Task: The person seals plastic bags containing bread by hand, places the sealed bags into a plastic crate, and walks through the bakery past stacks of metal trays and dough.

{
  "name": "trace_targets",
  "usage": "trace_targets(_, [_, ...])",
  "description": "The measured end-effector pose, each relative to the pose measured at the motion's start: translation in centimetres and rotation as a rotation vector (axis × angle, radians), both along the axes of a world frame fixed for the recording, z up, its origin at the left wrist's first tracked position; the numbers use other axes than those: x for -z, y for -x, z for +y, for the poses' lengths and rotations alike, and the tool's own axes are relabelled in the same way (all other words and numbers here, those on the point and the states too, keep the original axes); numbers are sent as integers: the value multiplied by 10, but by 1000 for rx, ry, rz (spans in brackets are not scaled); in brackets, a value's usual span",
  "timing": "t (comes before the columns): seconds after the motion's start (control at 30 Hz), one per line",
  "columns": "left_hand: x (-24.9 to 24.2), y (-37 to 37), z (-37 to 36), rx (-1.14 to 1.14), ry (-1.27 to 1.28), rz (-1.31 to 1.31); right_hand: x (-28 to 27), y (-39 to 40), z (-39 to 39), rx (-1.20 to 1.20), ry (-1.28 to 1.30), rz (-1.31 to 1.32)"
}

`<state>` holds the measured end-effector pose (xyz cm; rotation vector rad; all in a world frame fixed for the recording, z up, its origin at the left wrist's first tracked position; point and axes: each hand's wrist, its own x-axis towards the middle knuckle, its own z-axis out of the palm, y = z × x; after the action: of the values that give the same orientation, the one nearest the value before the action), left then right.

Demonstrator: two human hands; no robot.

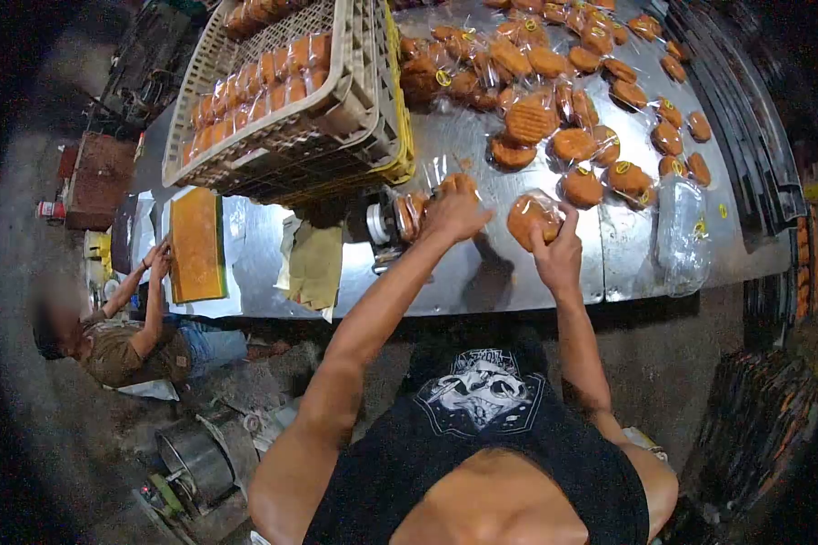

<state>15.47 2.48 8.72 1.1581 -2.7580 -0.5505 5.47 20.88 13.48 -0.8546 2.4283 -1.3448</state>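
So, here's one wrapped orange cake [529,218] just above the front edge of the bench [541,286], gripped by the right hand [559,250], thumb and fingers pinching its near side, which probably spares the thin film. The left hand [454,218] curls down over another wrapped piece [459,184]; whether it grips, I cannot tell. Just beside it sits a small metal device [378,222], within easy reach, it seems. Beyond the hands, a loose spread of wrapped cakes [530,121], some with yellow labels [443,78] (quite a crowd, that), looks left in arm's range. Over on the left, a pale crate [347,113] sits on a yellow one [400,150], its packs standing in rows, likely to save room. The bench is shiny metal, throwing back light. Past a crumpled sheet [314,263], another person [123,350] reaches to an orange slab [196,245]. Metal racks [745,100] line the right; a pot [195,459] stands lower left.
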Motion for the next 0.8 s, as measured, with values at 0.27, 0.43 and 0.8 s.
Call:
trace_targets(0.27, [7,38,-77,-16,-50,-18,19,35,-53,-555,-480,14])
trace_targets(0.43, [-59,-52,-63,-345,-572,654,116,-27,-101,-621,55,156])
trace_targets(0.8, [-58,-179,45,-196,-1545,1224,-21,-81,-60,-595,306,-374])
